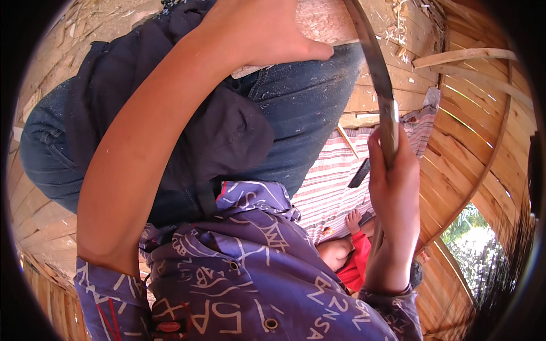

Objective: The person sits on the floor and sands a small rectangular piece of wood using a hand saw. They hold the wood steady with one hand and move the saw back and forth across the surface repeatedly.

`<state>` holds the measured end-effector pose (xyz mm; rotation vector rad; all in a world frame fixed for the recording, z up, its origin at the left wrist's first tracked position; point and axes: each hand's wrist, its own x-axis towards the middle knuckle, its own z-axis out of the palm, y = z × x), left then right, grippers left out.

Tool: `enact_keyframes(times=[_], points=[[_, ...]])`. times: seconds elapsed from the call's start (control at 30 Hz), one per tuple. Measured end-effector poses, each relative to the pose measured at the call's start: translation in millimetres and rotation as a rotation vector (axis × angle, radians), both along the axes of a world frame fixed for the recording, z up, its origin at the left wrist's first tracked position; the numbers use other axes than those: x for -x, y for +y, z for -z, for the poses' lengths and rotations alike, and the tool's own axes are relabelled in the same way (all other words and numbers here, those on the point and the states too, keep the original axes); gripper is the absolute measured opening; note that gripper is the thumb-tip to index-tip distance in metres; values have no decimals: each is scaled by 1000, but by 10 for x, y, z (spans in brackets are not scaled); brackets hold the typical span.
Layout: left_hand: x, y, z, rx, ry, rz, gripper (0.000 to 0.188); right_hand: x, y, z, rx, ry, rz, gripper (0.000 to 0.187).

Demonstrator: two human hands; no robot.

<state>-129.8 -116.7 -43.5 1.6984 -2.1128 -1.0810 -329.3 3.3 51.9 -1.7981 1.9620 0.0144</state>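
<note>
At the top edge, my left hand [273, 37] lies over a pale, rough piece of wood [327, 21]. Its thumb runs along the near edge of the wood; the other fingers are cut off by the frame. That wood rests across my lap, on dark blue jeans [307, 108] dusted with fine shavings. On the right, my right hand [396, 170] is closed round the grip of a machete [380, 68]. The long dark blade points up and away, passing just right of the wood. Its tip is out of view.
Wood chips [401, 34] are scattered on the plank floor. A dark cloth [222, 136] covers part of my lap. To the right lie a striped mat [324, 193] and a small person in red [357, 258], close by my right forearm. A curved plank wall [472, 136] stands beyond.
</note>
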Motion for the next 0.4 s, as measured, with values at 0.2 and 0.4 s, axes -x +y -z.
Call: enact_keyframes(times=[0.2,0.4], points=[[-60,1,71,18,41,-111,90,-126,-546,345,57,-21,-103,14],[-187,-172,59,-220,51,11,101,138,-13,173,29,-81,-36,41]])
